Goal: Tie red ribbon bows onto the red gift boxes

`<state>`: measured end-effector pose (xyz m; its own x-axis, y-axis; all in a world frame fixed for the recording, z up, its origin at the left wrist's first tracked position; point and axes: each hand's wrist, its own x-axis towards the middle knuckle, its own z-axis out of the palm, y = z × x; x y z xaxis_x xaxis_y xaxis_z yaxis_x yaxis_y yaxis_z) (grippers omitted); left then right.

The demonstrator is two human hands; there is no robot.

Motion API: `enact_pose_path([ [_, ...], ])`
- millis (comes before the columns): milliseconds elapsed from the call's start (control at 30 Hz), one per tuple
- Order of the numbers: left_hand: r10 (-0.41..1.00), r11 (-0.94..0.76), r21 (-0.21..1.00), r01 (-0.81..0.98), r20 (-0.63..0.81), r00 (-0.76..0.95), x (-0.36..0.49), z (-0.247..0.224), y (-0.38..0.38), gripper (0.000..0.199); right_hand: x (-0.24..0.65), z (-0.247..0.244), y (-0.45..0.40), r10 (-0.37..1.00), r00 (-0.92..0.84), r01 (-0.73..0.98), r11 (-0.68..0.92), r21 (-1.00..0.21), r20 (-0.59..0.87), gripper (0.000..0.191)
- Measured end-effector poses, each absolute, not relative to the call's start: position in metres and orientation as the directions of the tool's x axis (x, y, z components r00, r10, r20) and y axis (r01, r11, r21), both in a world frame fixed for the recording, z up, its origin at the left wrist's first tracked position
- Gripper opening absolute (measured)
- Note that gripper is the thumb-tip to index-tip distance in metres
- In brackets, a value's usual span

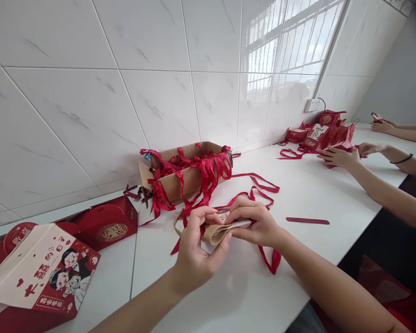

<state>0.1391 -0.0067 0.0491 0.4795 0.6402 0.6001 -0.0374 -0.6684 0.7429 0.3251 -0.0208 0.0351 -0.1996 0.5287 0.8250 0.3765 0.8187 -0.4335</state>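
Note:
My left hand [198,252] and my right hand [255,223] meet over the table, both closed on a folded tan strip [215,235]. The strip bends into a loop at its near end. A whitish layer shows between the right fingers, and its exact kind is unclear. Behind the fingers is a small patch of pale patterned material, mostly hidden. Red ribbon [272,262] trails on the table under and around my hands. Just beyond them, a cardboard box [187,181] holds a tangle of red ribbons that hang over its sides.
A flat dark-red strip [308,221] lies to the right. Red gift boxes [113,224] stand at the left, one with a printed cartoon couple. Another person's hands [343,156] handle a red box near a pile of boxes [321,134]. Further hands show at far right. A tiled wall borders the table.

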Motion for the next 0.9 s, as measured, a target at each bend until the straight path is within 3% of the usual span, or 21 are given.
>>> enact_pose_path([
  [133,0.6,-0.714,0.7,0.009,0.606,0.523,0.138,0.054,-0.004,0.026,0.324,0.035,-0.021,0.524,-0.196,0.369,0.823,-0.433,0.829,0.017],
  [300,0.565,-0.734,0.679,0.023,0.591,0.576,0.136,0.056,0.001,0.027,0.324,0.037,-0.02,0.487,-0.185,0.378,0.837,-0.396,0.854,0.019],
  [700,0.532,-0.766,0.642,-0.001,0.636,0.56,0.137,0.053,0.006,0.024,0.322,0.034,-0.016,0.238,-0.169,0.508,0.853,-0.122,0.956,0.013],
  [900,0.539,-0.767,0.641,0.025,0.624,0.566,0.138,0.053,0.005,0.025,0.318,0.036,-0.019,0.232,-0.141,0.489,0.862,-0.136,0.962,0.011],
])
